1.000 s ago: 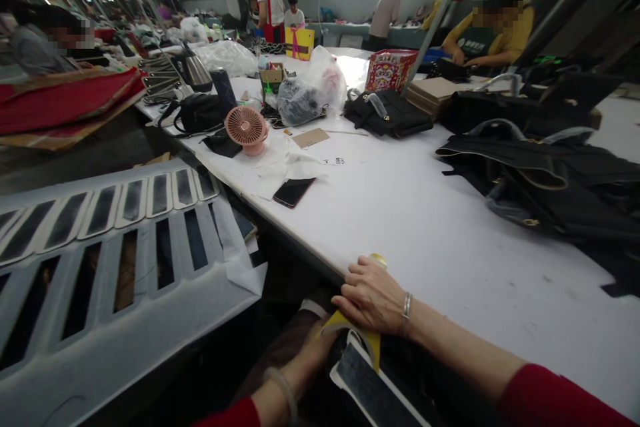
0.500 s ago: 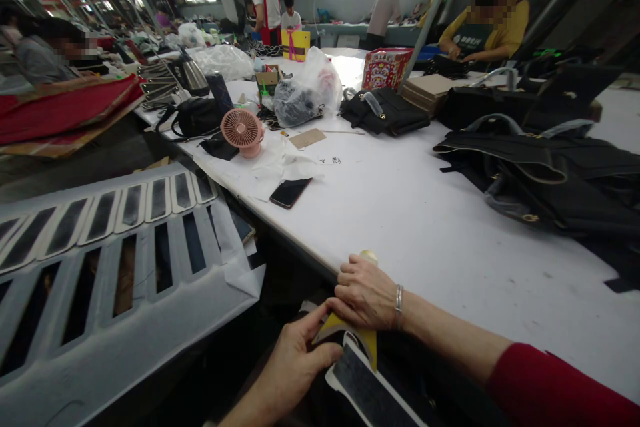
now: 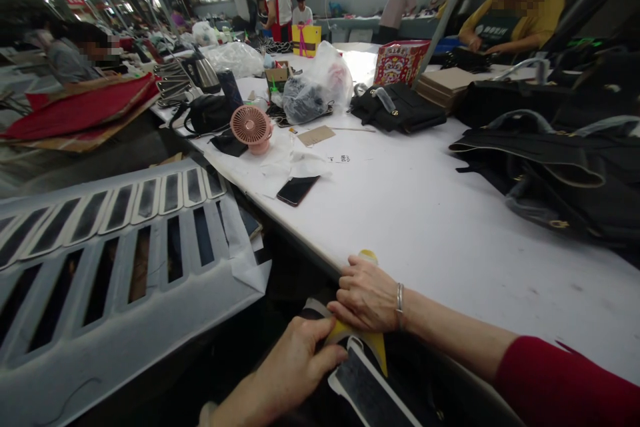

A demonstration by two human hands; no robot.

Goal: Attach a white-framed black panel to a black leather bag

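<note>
At the table's near edge, my right hand (image 3: 369, 293) is closed in a fist around a yellow object (image 3: 369, 255). Its rounded end shows above the fist, and a flat yellow part with a curved edge shows below; the middle is hidden by my fingers. My left hand (image 3: 295, 363) pinches the end of a black strip with pale edges (image 3: 375, 390), its thumb lying on the strip's upper end. The strip slants down to the right, against the yellow part. Dark material beneath both hands is too dim to make out.
Left of me, a grey sheet with slots (image 3: 190, 307) bears several pale-edged black strips (image 3: 120, 207). On the white table (image 3: 400, 213) lie a phone (image 3: 298, 191), a pink fan (image 3: 251, 127) and black bags (image 3: 545, 173). Co-workers sit and stand farther back.
The camera view has shifted, moving the background right. My left fingers have drawn slightly away from my right hand, and a dark, pale-rimmed end shows more behind them. Both grips stay closed.
</note>
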